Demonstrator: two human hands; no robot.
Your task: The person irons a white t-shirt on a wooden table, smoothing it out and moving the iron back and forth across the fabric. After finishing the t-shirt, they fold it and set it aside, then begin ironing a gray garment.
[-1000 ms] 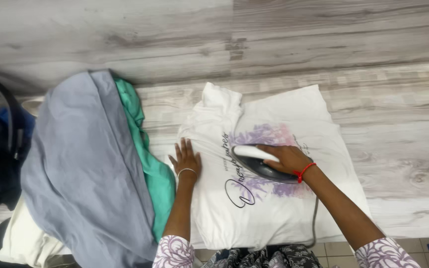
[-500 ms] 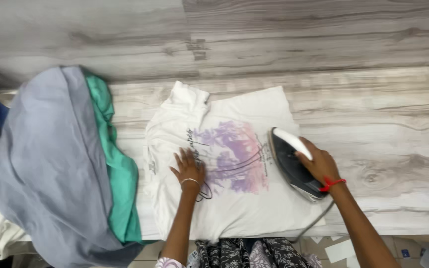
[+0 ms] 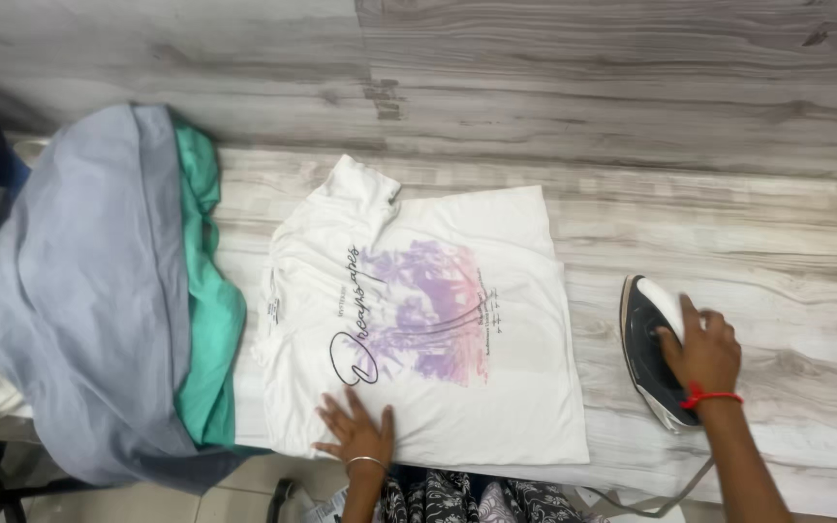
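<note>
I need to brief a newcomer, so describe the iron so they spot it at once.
On the pale wood-grain table, look right of the white printed T-shirt spread at its middle. There the iron sits on bare wood under the right hand. It is the only hard, dark thing there, with a white handle and a trailing cord.

packages: none | signs: none | screens: none | labels: one small printed patch, dark on white, on the white T-shirt (image 3: 418,320) near its left edge beside the teal cloth (image 3: 207,310) | too small to tell more
</note>
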